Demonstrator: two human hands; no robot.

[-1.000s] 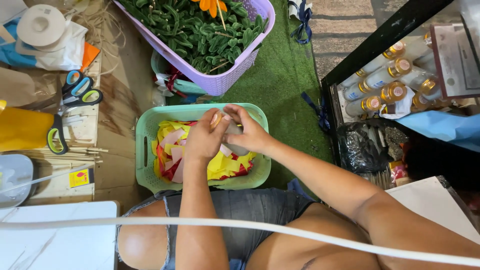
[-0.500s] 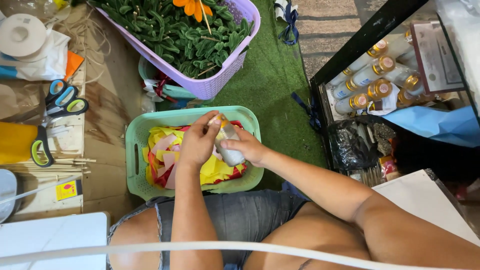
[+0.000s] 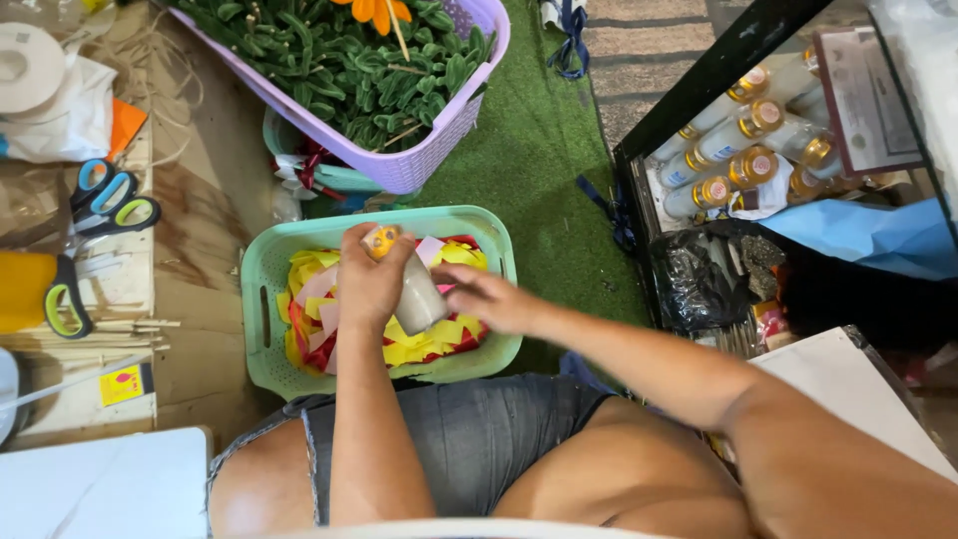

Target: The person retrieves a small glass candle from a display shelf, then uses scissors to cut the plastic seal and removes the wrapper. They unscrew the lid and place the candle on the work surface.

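Just left hand (image 3: 371, 284) in closed grip on smooth glue bottle (image 3: 414, 289), right hand (image 3: 494, 299) loosely open beside.

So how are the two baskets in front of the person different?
The green basket is shallow and lies right at the person's knees, while the purple basket is deeper and sits farther off. The green basket holds flat yellow, red and pink paper pieces; the purple basket is packed with green leafy stems and an orange flower. The left hand holds a small bottle over the green basket only. Both are plastic with rounded corners.
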